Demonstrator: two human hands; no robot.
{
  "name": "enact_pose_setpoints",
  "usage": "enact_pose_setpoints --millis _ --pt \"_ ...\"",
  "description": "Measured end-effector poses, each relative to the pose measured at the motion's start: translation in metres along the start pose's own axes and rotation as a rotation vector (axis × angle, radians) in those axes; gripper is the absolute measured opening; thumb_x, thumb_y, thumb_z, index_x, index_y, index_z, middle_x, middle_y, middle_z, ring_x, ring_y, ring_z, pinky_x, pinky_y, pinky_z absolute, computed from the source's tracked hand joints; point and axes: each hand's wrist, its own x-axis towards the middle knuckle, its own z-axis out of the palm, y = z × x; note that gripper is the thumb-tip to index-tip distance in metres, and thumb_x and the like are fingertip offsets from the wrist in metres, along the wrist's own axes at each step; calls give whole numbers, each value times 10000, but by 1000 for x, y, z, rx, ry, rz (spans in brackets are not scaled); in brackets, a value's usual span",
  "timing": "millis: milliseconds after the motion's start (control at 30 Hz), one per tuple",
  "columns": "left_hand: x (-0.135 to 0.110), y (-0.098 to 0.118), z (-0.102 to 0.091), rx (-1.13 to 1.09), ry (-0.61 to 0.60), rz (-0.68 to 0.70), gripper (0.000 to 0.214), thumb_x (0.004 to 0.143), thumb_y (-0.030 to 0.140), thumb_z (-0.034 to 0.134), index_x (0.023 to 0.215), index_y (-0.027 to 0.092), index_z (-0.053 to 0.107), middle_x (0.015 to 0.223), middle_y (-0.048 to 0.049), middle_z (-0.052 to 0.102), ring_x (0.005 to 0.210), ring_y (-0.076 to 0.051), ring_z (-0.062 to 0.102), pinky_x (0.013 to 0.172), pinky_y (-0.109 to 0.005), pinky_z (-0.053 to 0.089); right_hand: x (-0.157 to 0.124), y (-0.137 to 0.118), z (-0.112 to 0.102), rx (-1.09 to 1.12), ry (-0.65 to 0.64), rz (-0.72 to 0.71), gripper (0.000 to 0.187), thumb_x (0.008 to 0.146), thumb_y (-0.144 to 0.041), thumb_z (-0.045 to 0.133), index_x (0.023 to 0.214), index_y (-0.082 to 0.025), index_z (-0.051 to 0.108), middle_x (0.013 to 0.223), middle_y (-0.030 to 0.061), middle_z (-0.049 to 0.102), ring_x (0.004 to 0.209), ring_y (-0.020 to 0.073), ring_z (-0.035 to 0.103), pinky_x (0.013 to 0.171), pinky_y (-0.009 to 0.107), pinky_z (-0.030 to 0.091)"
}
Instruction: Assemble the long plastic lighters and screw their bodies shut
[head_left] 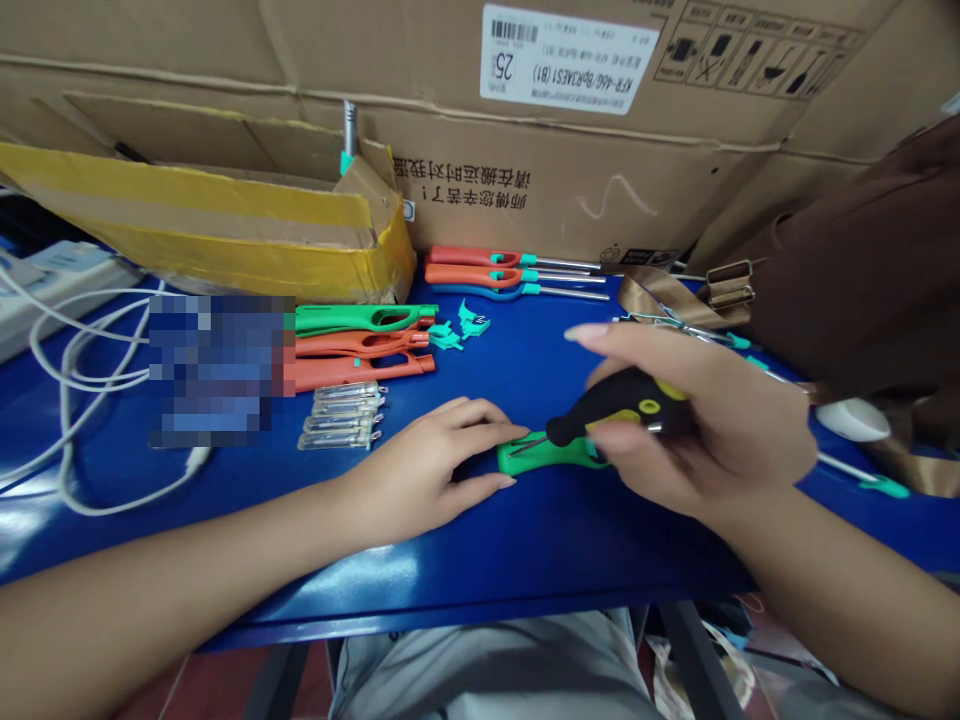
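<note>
My right hand (pixel 697 430) is closed round a black and yellow screwdriver (pixel 615 400), whose tip points left at a green lighter shell (pixel 540 457) lying on the blue table (pixel 480 560). My left hand (pixel 427 465) rests on the table with its fingertips pressed on the left end of that green shell. Part of the shell is hidden under my right hand.
Green and orange lighter shells (pixel 360 345) and several clear inner tubes (pixel 341 415) lie left of centre. Assembled orange lighters (pixel 487 272) lie at the back by cardboard boxes (pixel 225 230). Small teal parts (pixel 457 330), white cables (pixel 82 380) and a brown bag (pixel 862 270) sit around.
</note>
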Motion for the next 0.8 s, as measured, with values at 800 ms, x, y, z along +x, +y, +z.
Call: enact_pose_setpoints --millis 800 --pt "-1 0 -1 10 2 5 352 979 259 666 1330 234 653 1210 -81 656 1142 -223 614 1033 -382 521 0 3 6 179 74 -77 433 1018 -275 476 1439 -242 575 1191 74 777 909 253 780 729 390 654"
